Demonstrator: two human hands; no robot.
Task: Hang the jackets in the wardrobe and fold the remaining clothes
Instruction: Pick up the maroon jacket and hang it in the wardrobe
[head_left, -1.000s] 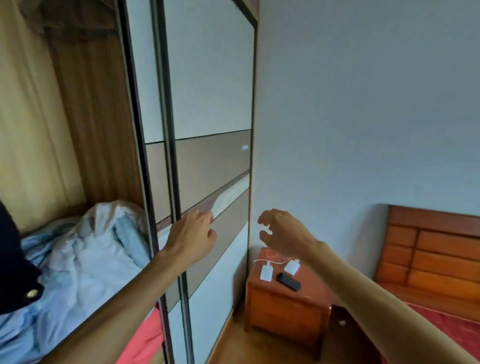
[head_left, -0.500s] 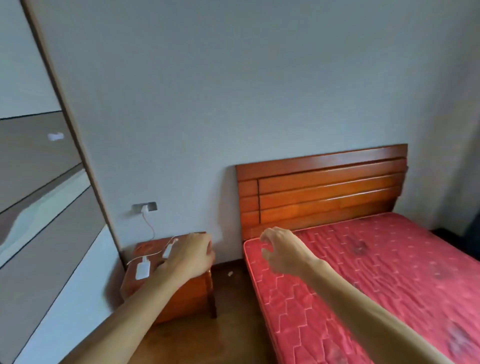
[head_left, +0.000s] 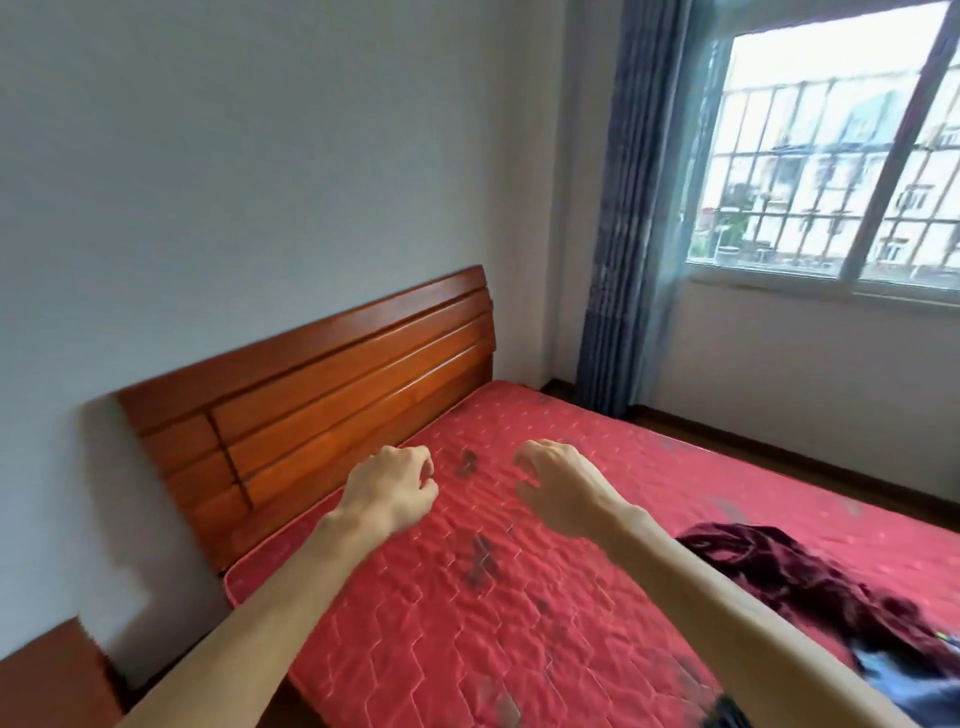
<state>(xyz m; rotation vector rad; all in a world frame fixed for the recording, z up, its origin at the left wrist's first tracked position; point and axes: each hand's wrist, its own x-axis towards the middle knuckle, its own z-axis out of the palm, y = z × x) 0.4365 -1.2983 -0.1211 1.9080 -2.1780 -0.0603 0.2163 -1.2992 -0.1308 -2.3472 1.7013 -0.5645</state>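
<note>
A crumpled dark red velvet garment (head_left: 795, 566) lies on the red quilted mattress (head_left: 519, 623) at the lower right, with a bit of blue-grey clothing (head_left: 914, 686) beside it at the frame's edge. My left hand (head_left: 389, 493) hangs above the head end of the mattress, fingers loosely curled, holding nothing. My right hand (head_left: 561, 483) hovers a little to its right, fingers also loosely curled and empty. Both hands are well left of the clothes. The wardrobe is out of view.
A wooden headboard (head_left: 322, 395) stands against the white wall. A corner of a wooden nightstand (head_left: 47, 675) shows at the lower left. A blue curtain (head_left: 628, 208) hangs beside a barred window (head_left: 841, 156) at the upper right.
My view has swung right, from the wardrobe past the nightstand to the bed and window. Both hands stayed raised in front of me, empty, with fingers loosely curled.
</note>
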